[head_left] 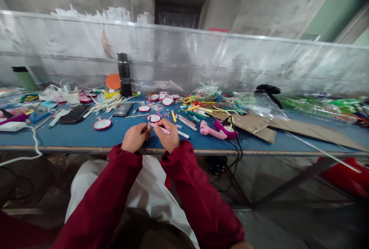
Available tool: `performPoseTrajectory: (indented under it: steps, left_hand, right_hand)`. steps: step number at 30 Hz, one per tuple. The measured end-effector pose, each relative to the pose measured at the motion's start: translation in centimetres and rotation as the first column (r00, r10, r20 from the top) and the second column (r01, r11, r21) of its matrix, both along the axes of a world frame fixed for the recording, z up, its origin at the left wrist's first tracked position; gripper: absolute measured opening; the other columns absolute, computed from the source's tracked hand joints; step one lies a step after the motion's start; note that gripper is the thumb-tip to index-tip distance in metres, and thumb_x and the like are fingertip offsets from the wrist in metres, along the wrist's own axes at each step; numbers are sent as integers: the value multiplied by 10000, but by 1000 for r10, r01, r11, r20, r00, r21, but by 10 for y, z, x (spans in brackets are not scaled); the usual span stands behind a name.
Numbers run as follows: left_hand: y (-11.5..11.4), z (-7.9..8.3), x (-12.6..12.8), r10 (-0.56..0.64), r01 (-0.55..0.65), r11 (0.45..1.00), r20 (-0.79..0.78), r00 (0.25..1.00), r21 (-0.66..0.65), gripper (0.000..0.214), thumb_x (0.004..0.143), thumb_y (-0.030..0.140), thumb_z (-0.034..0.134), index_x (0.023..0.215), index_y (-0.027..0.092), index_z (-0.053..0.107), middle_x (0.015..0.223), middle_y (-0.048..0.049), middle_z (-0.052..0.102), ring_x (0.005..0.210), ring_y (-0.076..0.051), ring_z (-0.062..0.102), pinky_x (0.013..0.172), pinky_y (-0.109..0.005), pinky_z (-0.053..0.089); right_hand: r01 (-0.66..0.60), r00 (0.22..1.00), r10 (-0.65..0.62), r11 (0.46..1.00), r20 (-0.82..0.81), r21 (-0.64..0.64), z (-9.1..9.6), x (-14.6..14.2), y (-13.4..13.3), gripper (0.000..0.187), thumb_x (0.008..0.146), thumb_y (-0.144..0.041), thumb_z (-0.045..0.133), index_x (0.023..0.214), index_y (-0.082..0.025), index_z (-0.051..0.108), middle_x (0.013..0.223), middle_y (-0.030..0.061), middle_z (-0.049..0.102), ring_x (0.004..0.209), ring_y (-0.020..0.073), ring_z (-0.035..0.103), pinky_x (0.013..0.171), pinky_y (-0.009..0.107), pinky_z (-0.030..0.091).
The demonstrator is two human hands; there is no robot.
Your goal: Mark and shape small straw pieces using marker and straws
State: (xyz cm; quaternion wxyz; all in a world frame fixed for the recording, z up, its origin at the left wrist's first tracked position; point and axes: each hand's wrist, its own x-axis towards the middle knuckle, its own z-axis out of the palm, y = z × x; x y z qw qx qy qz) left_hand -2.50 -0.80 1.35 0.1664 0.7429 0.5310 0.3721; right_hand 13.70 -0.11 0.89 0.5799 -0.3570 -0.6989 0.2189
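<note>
Near the table's front edge my two hands are close together. My right hand (168, 135) is closed around a pink marker (162, 128), its tip pointing left toward the other hand. Pinched in the fingers of my left hand (135, 137) is a short, thin, greyish stick (149, 122), too small to name. Just beyond the fingers lies a round white disc with a red rim (153, 118). A similar red-rimmed disc (102, 124) lies to the left. A white marker (183, 135) and a yellow marker (173, 116) rest right of my right hand.
A pink glue gun (212, 130) with black cords lies at the right, before cardboard sheets (253, 124). Coloured stems (213, 102) are heaped behind. A black bottle (124, 74) stands at the back; a phone (75, 113) lies left. A perforated metal screen (184, 57) edges the table.
</note>
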Motion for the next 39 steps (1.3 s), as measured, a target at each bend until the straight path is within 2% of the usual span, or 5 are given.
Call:
performPoseTrajectory:
  steps: [39]
  left_hand:
    - [1,1,1,23,-23,999,15,1000,-35,248,857,352,474,703,225,622,591,9,661,569,-171,595,562,-265,375]
  right_hand:
    - [40,999,-40,999,0,6,1,0,-2,177,851,-344,568,739,-211,599,670,-16,597,613,137,523,595,265,401]
